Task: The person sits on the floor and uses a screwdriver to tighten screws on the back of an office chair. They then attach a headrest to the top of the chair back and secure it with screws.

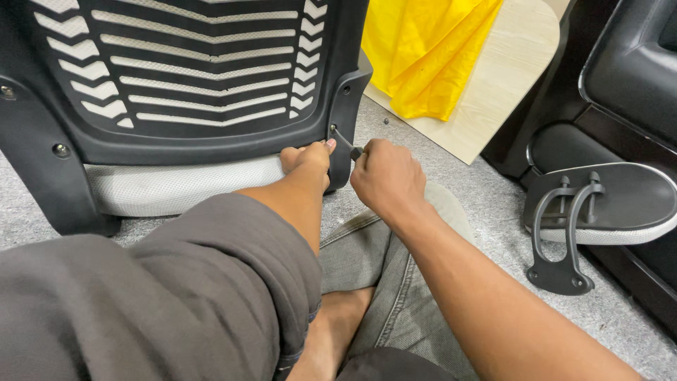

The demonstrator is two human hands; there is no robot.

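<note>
A black plastic chair back with slotted ribs and white mesh stands upright on the grey carpet in front of me. My right hand is shut on a small dark hex key, whose tip sits at a screw hole on the frame's lower right corner. My left hand presses its fingers against the same corner, just left of the key. My legs in grey jeans lie below the hands.
A chair armrest with a black bracket lies on the carpet at right. A yellow cloth rests on a light wooden board behind. Another black chair part stands at far right. Two screws show on the frame's left.
</note>
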